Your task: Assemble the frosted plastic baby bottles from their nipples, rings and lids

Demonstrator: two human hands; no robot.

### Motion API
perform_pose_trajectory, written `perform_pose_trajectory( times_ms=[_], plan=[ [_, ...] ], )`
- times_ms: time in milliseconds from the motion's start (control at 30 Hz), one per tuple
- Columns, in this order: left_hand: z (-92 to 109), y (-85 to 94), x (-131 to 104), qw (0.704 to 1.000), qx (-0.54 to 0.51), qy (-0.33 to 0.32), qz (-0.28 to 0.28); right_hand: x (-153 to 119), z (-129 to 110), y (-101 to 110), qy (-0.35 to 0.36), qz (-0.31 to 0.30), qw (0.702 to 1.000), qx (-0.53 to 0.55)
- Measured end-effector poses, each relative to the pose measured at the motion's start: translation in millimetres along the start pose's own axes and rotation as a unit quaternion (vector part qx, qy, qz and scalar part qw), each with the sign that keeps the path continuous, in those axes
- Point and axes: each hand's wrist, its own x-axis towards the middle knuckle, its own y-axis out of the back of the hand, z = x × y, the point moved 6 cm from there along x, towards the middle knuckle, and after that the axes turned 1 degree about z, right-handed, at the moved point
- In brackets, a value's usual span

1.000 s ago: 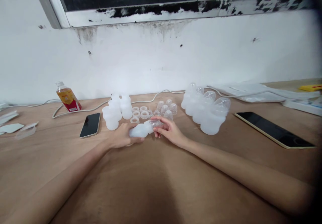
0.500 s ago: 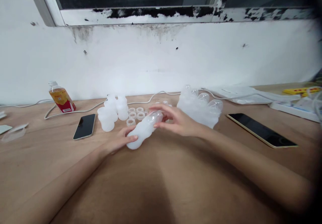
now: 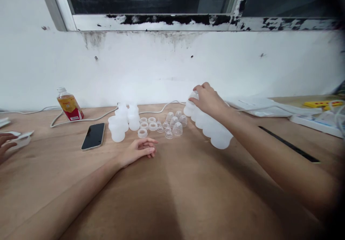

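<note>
My right hand reaches to the back of a group of assembled baby bottles. Its fingers and thumb are closed round the top of the rearmost white bottle. The bottle's cap is mostly hidden by the fingers. My left hand rests on the table, loosely curled with fingers apart and nothing in it. Just beyond it lie translucent screw rings, several clear dome caps and small clear nipples. Frosted bottle bodies stand upright behind and left of this hand.
On the left are a phone, a drink bottle and another person's hand beside white pieces. A dark-screened phone lies at right, partly behind my forearm. A white cable runs along the wall, near a plastic bag.
The bottle held between both hands has gone to the right group. My right hand has moved right and back with it; my left hand has let go and lies on the table.
</note>
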Motion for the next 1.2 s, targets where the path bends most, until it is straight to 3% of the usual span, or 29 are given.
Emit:
perform_pose_trajectory(
  times_ms=[300, 633, 767, 867, 967, 1067, 1200],
  plan=[
    [-0.4, 0.3, 1.3, 1.0, 0.014, 0.007, 0.007, 11.5, 1.7, -37.4, -0.036, -0.137, 0.986, -0.086],
    [-3.4, 0.5, 3.3, 1.0, -0.006, 0.012, 0.013, 26.5, 14.3, -46.4, -0.052, -0.166, 0.971, -0.166],
    [-3.5, 0.5, 3.3, 0.999, 0.026, 0.007, 0.019, 23.9, 6.0, -36.1, -0.032, -0.128, 0.98, -0.148],
    [1.9, 3.7, -0.9, 0.984, 0.165, -0.022, 0.065, -0.8, -23.1, -27.4, 0.053, -0.062, 0.996, -0.042],
    [12.2, 3.2, -7.9, 0.917, 0.373, -0.084, 0.11, -55.3, -64.3, -36.6, 0.195, -0.09, 0.967, 0.137],
    [9.3, -4.5, -10.7, 0.868, 0.484, -0.088, 0.064, -115.0, -93.4, -58.3, 0.3, -0.172, 0.911, 0.226],
    [1.1, -11.2, -11.4, 0.847, 0.527, -0.066, -0.005, -146.8, -98.4, -77.9, 0.31, -0.2, 0.895, 0.252]
  ],
)
